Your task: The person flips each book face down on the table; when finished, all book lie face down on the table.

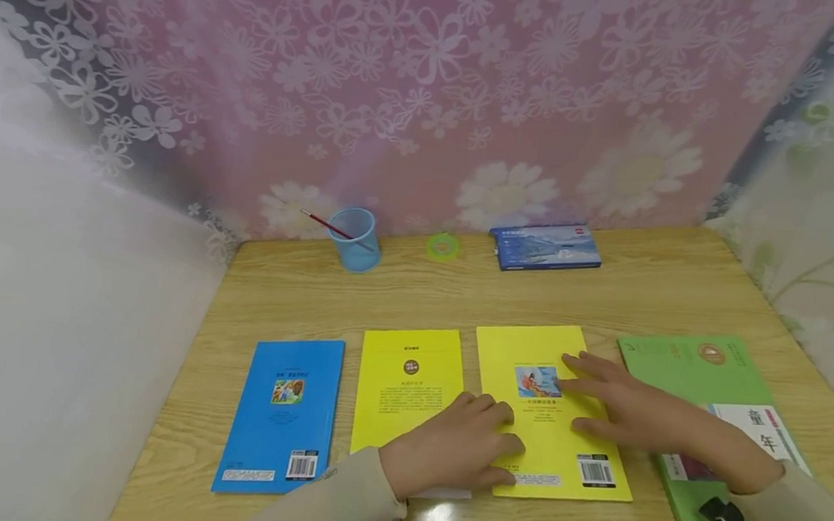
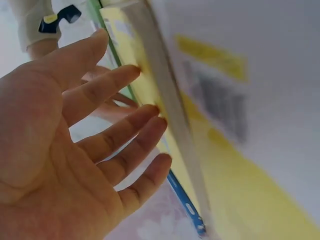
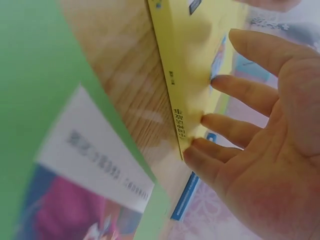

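Both hands are at a yellow book (image 1: 556,448) with a small picture on its cover and a barcode at the lower right. My left hand (image 1: 459,446) lies over its left edge, and in the left wrist view the spread fingers (image 2: 120,145) reach to the book's page edge. On its right side, my right hand (image 1: 612,400) rests fingertips on the cover; the right wrist view shows those fingers (image 3: 235,130) lightly bent along the book near its spine. A second yellow book (image 1: 407,419) lies just left, partly hidden by the left hand.
A blue book (image 1: 278,427) lies at the far left, a green book (image 1: 689,381) at the right under the right forearm. Along the back wall stand a blue cup (image 1: 355,253) with a pencil (image 1: 322,223), a green tape roll (image 1: 442,247) and a blue box (image 1: 548,247).
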Tool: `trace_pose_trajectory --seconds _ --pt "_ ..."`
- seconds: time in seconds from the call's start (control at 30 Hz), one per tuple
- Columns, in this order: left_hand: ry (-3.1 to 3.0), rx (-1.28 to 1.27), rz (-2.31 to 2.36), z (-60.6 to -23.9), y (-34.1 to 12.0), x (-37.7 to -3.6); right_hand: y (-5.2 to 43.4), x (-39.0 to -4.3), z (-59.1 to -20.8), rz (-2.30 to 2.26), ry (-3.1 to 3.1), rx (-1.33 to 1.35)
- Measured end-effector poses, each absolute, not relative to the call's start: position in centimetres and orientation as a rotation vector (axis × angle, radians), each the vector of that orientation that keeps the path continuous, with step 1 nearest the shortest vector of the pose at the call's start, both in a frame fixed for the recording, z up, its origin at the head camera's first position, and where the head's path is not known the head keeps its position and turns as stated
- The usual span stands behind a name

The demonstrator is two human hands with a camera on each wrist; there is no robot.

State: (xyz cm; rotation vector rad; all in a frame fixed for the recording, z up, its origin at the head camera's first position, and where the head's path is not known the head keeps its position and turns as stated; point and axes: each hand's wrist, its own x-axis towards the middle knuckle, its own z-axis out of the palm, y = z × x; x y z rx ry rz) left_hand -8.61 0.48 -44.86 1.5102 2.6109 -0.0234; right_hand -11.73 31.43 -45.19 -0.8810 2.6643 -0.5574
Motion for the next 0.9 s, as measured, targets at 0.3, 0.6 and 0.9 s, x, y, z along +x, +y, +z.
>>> trace_pose_trajectory --seconds 0.3,0.6,0.9 --pt "2.421 1.411 0.023 -43.8 4.9 -11.7 33.8 -7.3 -44.4 -0.517 2.785 -0.973" --pt "2.366 1.345 0.133 -44.4 8.6 -13.8 36.4 -3.3 -44.5 -0.943 2.689 -0.62" --pt "2.318 1.169 0.409 -43.7 11.1 -16.6 40.5 -1.6 -44.1 -0.902 2.633 -0.006"
